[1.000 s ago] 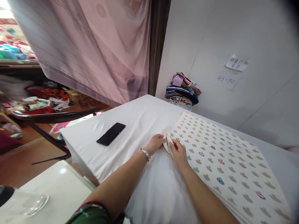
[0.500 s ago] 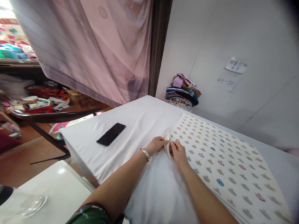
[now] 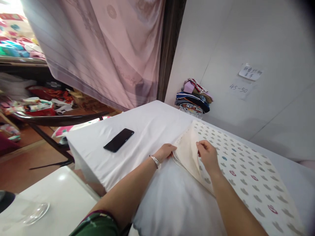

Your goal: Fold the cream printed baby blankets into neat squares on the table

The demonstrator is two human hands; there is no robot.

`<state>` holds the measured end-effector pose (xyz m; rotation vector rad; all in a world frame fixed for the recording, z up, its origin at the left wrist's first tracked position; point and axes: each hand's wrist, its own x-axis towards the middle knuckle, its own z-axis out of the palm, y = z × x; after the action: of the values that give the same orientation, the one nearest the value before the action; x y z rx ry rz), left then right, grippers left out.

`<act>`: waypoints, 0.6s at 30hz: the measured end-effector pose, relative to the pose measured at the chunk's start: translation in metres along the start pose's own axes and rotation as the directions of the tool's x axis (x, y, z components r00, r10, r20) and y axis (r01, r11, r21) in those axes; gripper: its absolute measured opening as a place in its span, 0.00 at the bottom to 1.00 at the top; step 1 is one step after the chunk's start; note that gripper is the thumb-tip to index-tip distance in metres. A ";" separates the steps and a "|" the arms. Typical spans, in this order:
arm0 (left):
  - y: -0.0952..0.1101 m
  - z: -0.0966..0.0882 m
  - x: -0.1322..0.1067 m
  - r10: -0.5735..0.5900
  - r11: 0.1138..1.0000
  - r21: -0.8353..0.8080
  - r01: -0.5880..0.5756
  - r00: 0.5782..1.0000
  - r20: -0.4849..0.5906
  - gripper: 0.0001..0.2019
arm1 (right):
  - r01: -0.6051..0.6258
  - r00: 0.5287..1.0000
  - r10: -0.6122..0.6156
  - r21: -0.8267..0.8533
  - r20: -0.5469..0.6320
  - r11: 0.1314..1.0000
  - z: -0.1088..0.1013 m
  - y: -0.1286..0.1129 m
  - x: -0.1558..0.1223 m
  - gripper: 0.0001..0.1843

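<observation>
While the left hand (image 3: 167, 151) pinches the left corner of the layered, printed cloth (image 3: 246, 164) tightly, the right hand (image 3: 208, 155), thumb and fingertips together, holds its turned-back top layer. Cloth on white-covered table (image 3: 150, 121), right side; black smartphone (image 3: 119, 140) apart, left of both hands.

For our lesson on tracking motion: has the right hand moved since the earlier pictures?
Yes: the right hand has moved rightward, farther from the resting black phone.

We stretch both arms (image 3: 129, 188) forward. Our left hand (image 3: 166, 152) and right hand (image 3: 209, 156) are apart, fingertips pinched tight.
</observation>
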<state>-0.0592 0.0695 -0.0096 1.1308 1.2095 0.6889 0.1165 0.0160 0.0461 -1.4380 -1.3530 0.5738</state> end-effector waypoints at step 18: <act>0.006 0.004 -0.008 0.040 0.999 0.004 -0.040 0.999 -0.022 0.14 | -0.180 0.852 0.118 0.073 0.510 0.981 0.063 0.034 -0.004 0.05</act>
<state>-0.0566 0.0633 -0.0014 1.1556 1.2100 0.7318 0.0755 0.0397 -0.0077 -1.3520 -1.5819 1.1801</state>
